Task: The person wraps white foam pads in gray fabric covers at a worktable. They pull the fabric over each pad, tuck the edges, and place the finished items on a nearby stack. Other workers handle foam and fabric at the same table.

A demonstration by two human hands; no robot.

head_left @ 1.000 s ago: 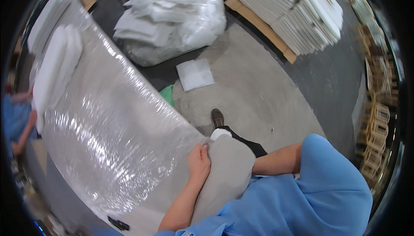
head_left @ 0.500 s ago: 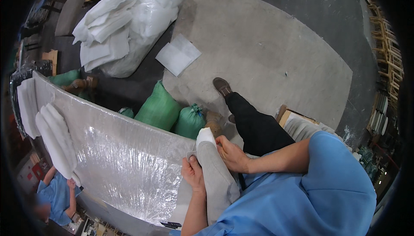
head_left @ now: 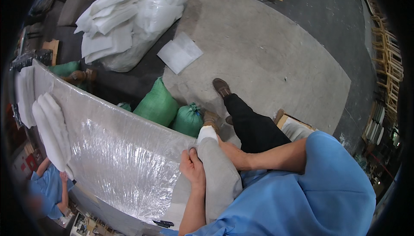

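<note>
A long padded piece in a grey fabric cover [head_left: 220, 171] stands upright against my body, with white padding [head_left: 208, 133] showing at its top end. My left hand [head_left: 192, 167] is closed beside the cover's left edge, thumb uppermost; whatever it pinches is too small to make out. On the other side, my right hand [head_left: 232, 153] grips the cover near its top, its fingertips hidden behind the fabric. Under my left forearm lies more grey fabric [head_left: 179, 197] on the plastic-wrapped tabletop [head_left: 125, 162].
White padding pieces [head_left: 51, 128] lie at the table's left end, where a co-worker in blue [head_left: 49, 188] handles them. Black scissors or a similar tool [head_left: 164, 224] rest near me. Green sacks [head_left: 157, 104] stand beyond the table, with a large plastic bag of padding [head_left: 151, 16] farther back.
My right hand has slid farther behind the cover, hiding its fingers. My left hand has moved slightly up, and the thin loop of cord seen beside it no longer shows.
</note>
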